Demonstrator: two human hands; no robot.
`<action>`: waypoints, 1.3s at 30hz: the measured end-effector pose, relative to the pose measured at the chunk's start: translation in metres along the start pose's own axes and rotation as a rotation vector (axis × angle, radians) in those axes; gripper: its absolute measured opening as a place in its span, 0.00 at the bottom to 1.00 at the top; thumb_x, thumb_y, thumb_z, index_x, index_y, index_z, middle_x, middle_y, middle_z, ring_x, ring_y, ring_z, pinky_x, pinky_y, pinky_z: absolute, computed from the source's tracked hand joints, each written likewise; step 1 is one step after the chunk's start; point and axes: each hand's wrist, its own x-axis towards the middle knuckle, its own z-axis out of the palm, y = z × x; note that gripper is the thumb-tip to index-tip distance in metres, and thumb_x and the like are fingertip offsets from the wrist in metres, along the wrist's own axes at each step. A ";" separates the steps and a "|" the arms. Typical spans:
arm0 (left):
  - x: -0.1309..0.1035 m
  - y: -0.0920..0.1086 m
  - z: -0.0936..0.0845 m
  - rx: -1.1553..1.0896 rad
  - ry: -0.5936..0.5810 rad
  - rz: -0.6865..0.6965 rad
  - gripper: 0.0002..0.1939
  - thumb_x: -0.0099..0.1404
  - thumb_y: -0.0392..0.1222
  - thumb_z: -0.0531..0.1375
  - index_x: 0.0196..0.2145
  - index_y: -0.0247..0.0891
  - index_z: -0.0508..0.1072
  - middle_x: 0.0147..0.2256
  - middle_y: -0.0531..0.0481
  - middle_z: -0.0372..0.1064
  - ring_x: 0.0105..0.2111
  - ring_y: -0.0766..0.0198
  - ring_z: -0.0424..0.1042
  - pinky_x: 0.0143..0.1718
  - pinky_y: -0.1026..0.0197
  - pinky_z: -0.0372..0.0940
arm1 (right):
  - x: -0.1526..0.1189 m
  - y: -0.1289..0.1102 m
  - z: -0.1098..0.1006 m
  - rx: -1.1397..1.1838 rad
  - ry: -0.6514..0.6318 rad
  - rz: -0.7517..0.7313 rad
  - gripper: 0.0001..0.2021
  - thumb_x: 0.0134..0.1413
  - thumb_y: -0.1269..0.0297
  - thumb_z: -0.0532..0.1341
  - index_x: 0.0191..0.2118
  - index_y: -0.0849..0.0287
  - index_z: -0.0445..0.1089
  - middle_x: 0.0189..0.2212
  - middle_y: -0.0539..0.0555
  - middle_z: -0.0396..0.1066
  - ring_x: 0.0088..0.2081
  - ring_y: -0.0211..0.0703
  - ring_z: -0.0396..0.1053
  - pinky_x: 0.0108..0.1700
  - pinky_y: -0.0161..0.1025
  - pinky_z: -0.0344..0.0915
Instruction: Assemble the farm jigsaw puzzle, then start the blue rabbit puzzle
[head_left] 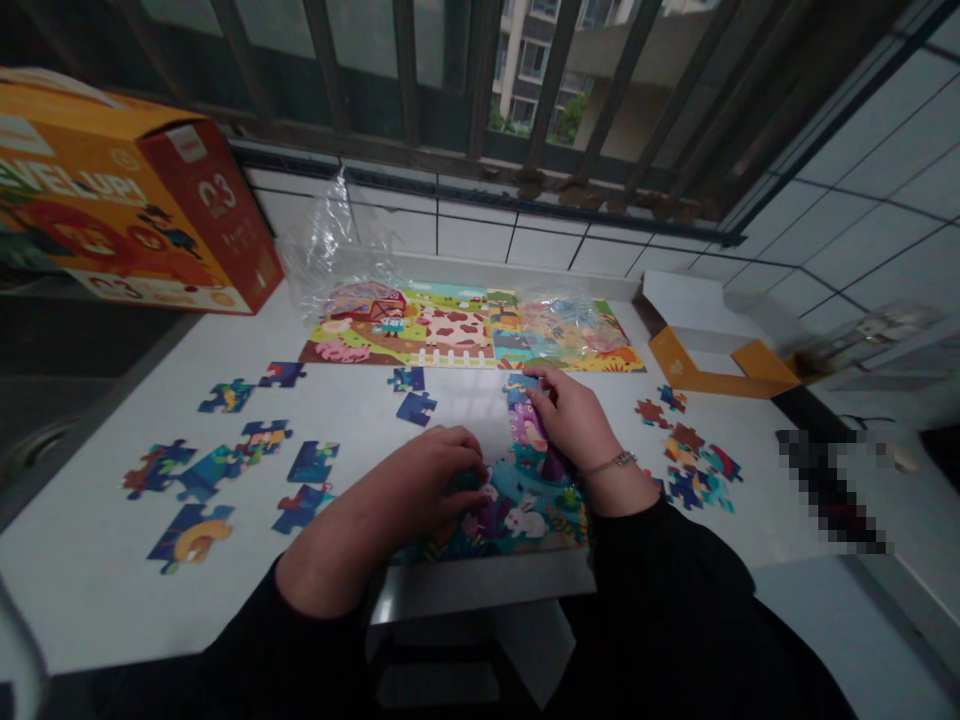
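Note:
A partly assembled jigsaw puzzle (525, 520) lies at the table's near edge, with a white rabbit on dark blue and purple ground. My right hand (574, 415) is closed at its upper right, thumb and fingers on a blue puzzle piece (519, 387) at the top of the column. Over the puzzle's left part, my left hand (442, 470) is curved, its thumb and fingers apart; its palm side is partly hidden. Beyond it lie two loose blue pieces (416, 407). More loose puzzle pieces (202, 470) are scattered at the left, and others (694, 455) at the right.
Two finished-looking picture panels, a farm scene (454, 330) and another (622, 350), lie at the back under clear plastic bags (330, 250). A large orange box (127, 190) stands back left. An open white-and-orange box (757, 368) sits back right, below a barred window.

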 end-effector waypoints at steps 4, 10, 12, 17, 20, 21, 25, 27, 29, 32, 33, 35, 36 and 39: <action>0.000 0.000 0.000 -0.002 0.014 -0.005 0.07 0.70 0.41 0.71 0.45 0.41 0.84 0.47 0.44 0.77 0.48 0.53 0.77 0.54 0.51 0.71 | 0.004 0.001 0.004 0.003 0.012 -0.065 0.17 0.68 0.66 0.62 0.59 0.54 0.78 0.54 0.60 0.81 0.54 0.55 0.77 0.60 0.53 0.71; -0.001 0.000 0.002 -0.005 0.017 0.002 0.07 0.71 0.43 0.70 0.46 0.41 0.83 0.47 0.44 0.77 0.48 0.53 0.76 0.53 0.52 0.71 | 0.003 0.008 0.005 -0.093 -0.051 -0.071 0.14 0.68 0.64 0.67 0.57 0.57 0.81 0.52 0.64 0.74 0.54 0.57 0.75 0.63 0.54 0.71; -0.001 -0.003 0.002 -0.004 0.024 0.018 0.07 0.72 0.44 0.69 0.45 0.41 0.83 0.47 0.44 0.77 0.48 0.53 0.76 0.53 0.52 0.71 | 0.002 0.009 0.007 -0.109 -0.060 -0.061 0.14 0.69 0.64 0.67 0.56 0.57 0.82 0.52 0.63 0.72 0.54 0.56 0.75 0.63 0.53 0.72; 0.001 -0.004 0.002 0.004 0.016 0.001 0.07 0.72 0.44 0.69 0.45 0.41 0.84 0.47 0.44 0.78 0.48 0.54 0.77 0.53 0.52 0.71 | -0.001 0.008 0.008 -0.118 -0.079 -0.071 0.15 0.70 0.64 0.65 0.58 0.55 0.81 0.50 0.62 0.71 0.55 0.56 0.74 0.63 0.53 0.71; 0.001 0.002 0.002 0.029 0.013 0.021 0.07 0.72 0.43 0.69 0.45 0.41 0.84 0.48 0.44 0.78 0.49 0.54 0.77 0.55 0.52 0.72 | -0.007 0.006 0.004 -0.120 -0.056 -0.097 0.16 0.69 0.64 0.65 0.58 0.55 0.80 0.50 0.62 0.71 0.55 0.58 0.73 0.65 0.55 0.70; 0.000 0.005 0.001 0.046 0.002 0.026 0.06 0.72 0.42 0.69 0.46 0.41 0.84 0.48 0.44 0.78 0.49 0.54 0.78 0.55 0.53 0.72 | -0.009 0.006 0.002 -0.113 -0.038 -0.102 0.15 0.69 0.62 0.66 0.58 0.55 0.80 0.51 0.62 0.71 0.55 0.58 0.73 0.66 0.56 0.69; -0.016 0.017 -0.011 0.250 -0.036 -0.090 0.09 0.73 0.37 0.64 0.48 0.41 0.82 0.52 0.42 0.78 0.50 0.52 0.78 0.56 0.52 0.73 | -0.012 0.007 -0.008 -0.107 -0.004 -0.074 0.13 0.68 0.58 0.66 0.53 0.56 0.80 0.48 0.61 0.71 0.51 0.58 0.74 0.61 0.55 0.71; -0.034 0.017 -0.024 0.444 0.009 -0.293 0.11 0.73 0.38 0.63 0.50 0.39 0.81 0.55 0.36 0.77 0.53 0.45 0.77 0.57 0.46 0.73 | -0.012 0.006 -0.013 -0.108 0.013 -0.064 0.13 0.68 0.57 0.65 0.51 0.56 0.80 0.47 0.61 0.71 0.48 0.57 0.74 0.57 0.53 0.72; -0.055 0.011 -0.039 0.646 0.081 -0.564 0.12 0.71 0.43 0.65 0.49 0.35 0.81 0.51 0.31 0.77 0.51 0.36 0.77 0.55 0.39 0.73 | -0.012 0.004 -0.016 -0.106 0.037 -0.055 0.13 0.68 0.56 0.64 0.50 0.57 0.80 0.45 0.60 0.71 0.46 0.56 0.73 0.55 0.52 0.72; -0.081 -0.009 -0.058 0.775 0.149 -0.802 0.17 0.73 0.50 0.62 0.45 0.31 0.81 0.46 0.25 0.79 0.46 0.31 0.79 0.51 0.36 0.73 | -0.013 0.002 -0.018 -0.105 0.070 -0.043 0.13 0.68 0.55 0.64 0.49 0.56 0.80 0.44 0.59 0.71 0.42 0.54 0.73 0.53 0.51 0.72; -0.086 -0.015 -0.062 0.790 0.150 -0.835 0.18 0.74 0.51 0.61 0.43 0.31 0.81 0.44 0.24 0.79 0.45 0.31 0.79 0.50 0.37 0.74 | -0.013 0.002 -0.018 -0.104 0.082 -0.040 0.13 0.68 0.55 0.64 0.48 0.56 0.80 0.44 0.59 0.71 0.42 0.53 0.73 0.53 0.51 0.72; -0.091 -0.025 -0.066 0.772 0.160 -0.887 0.17 0.74 0.51 0.61 0.37 0.35 0.80 0.39 0.26 0.80 0.41 0.33 0.80 0.46 0.39 0.74 | -0.013 0.001 -0.018 -0.102 0.098 -0.037 0.13 0.68 0.55 0.63 0.48 0.56 0.80 0.44 0.59 0.71 0.41 0.53 0.72 0.52 0.51 0.71; -0.092 -0.028 -0.067 0.746 0.169 -0.905 0.15 0.74 0.50 0.61 0.35 0.38 0.79 0.37 0.29 0.80 0.40 0.34 0.81 0.44 0.40 0.74 | -0.013 0.002 -0.018 -0.100 0.102 -0.035 0.13 0.68 0.55 0.63 0.47 0.56 0.80 0.43 0.59 0.71 0.41 0.53 0.72 0.52 0.51 0.71; -0.088 -0.030 -0.065 0.645 0.191 -0.933 0.10 0.71 0.47 0.63 0.33 0.41 0.77 0.35 0.33 0.81 0.38 0.36 0.82 0.41 0.42 0.73 | -0.013 0.002 -0.018 -0.092 0.098 -0.032 0.12 0.67 0.55 0.64 0.46 0.56 0.80 0.42 0.59 0.72 0.40 0.52 0.71 0.51 0.50 0.71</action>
